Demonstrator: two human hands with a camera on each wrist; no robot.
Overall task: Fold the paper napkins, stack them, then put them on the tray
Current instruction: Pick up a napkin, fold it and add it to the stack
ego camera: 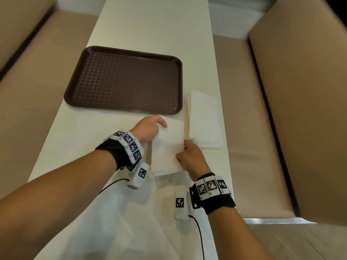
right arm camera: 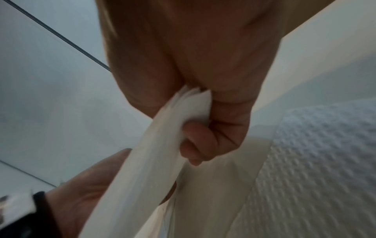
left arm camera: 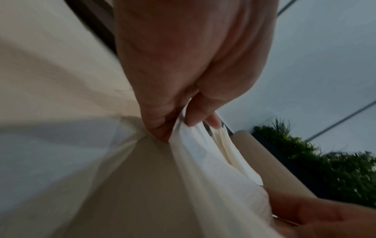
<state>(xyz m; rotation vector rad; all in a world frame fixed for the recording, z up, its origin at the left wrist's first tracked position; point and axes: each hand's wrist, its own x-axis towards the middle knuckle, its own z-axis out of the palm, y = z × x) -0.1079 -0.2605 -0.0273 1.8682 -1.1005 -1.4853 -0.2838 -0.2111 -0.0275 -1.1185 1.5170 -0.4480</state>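
A stack of folded white paper napkins (ego camera: 169, 147) is held just above the table, in front of the dark brown tray (ego camera: 78, 91). My left hand (ego camera: 148, 128) pinches its far left corner, thumb over the top edge. My right hand (ego camera: 189, 156) grips its near right edge. In the left wrist view my left hand (left arm camera: 183, 122) pinches the layered stack (left arm camera: 213, 161) between thumb and fingers. From the right wrist camera, my right hand (right arm camera: 195, 127) curls round the edge of the stack (right arm camera: 146, 153). The tray holds nothing.
Another pile of white napkins (ego camera: 204, 119) lies at the right of the table, beside the tray's near right corner; its embossed surface (right arm camera: 315, 161) shows in the right wrist view. Beige bench seats (ego camera: 253, 128) flank the narrow white table (ego camera: 150, 25).
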